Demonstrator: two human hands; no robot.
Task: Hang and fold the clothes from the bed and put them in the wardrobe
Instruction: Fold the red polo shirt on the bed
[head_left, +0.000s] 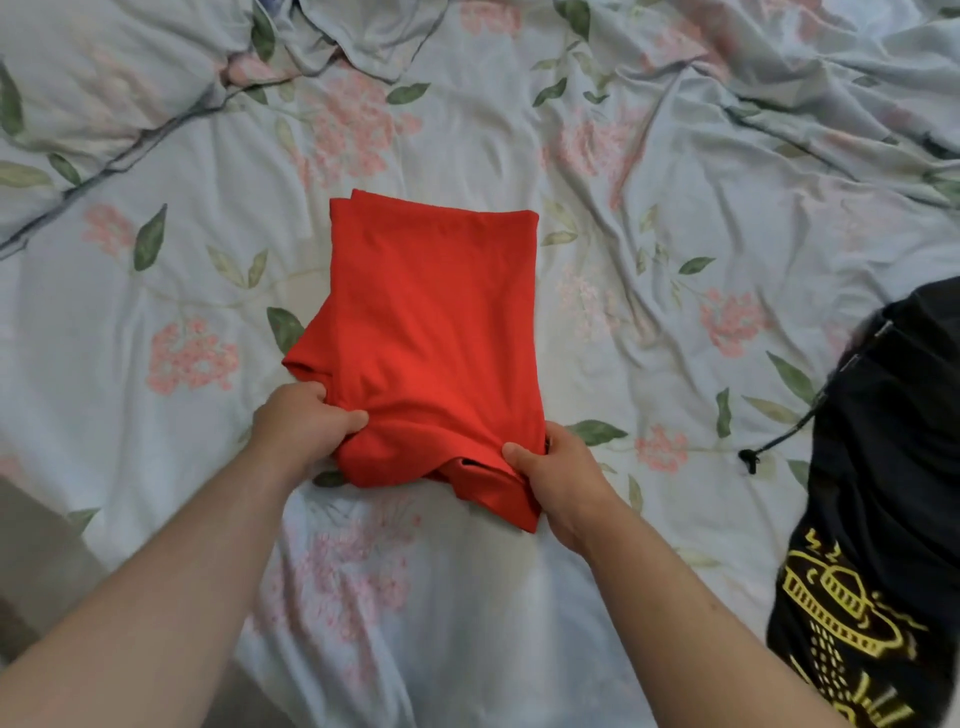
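— Looking down from the head camera, what have the hands got?

— A red T-shirt (431, 332), folded into a rough rectangle and lying flat on the floral bedsheet (649, 197), near the middle of the bed. The left hand (306, 423) grips the near left corner, fingers curled into the cloth by a sleeve opening. The right hand (558, 480) pinches the near right corner, thumb on top.

— Any room around it?

— Bare, rumpled sheet lies on the far side and to the left. To the right, well apart from the shirt, a black garment (883, 519) with a drawstring (774, 441) runs off the frame edge.

— Anything readable?

— A yellow print (841, 618) on the black cloth; its letters are cut off and cannot be read.
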